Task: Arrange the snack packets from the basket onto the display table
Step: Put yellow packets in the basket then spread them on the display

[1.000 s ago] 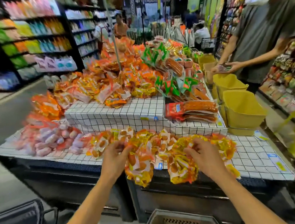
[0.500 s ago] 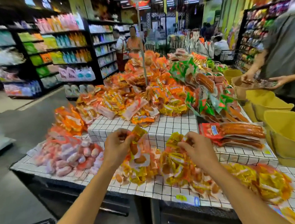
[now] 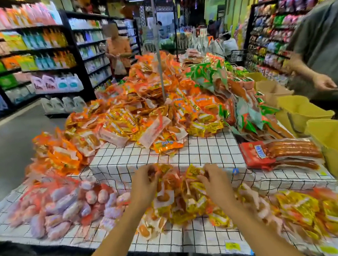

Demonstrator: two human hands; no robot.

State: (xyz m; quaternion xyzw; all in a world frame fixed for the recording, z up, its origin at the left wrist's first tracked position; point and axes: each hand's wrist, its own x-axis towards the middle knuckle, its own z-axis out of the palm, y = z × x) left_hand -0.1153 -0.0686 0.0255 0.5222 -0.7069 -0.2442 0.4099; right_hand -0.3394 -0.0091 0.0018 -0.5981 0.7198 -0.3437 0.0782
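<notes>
- Where the lower level of the display table [image 3: 194,239] met its raised tier [image 3: 196,152], the snack packets [image 3: 179,204] were heaped, yellow and orange, against the step.
- One packet was gripped at its top by the curled fingers of the left hand [image 3: 146,184]; another was pinched by the right hand [image 3: 214,180].
- Pink sausage packs [image 3: 64,206] were laid just left of the heap, with red sausage packs [image 3: 280,152] to the right, beside yellow bins [image 3: 337,145].

Left hand [image 3: 146,183], right hand [image 3: 214,179] closer together
</notes>
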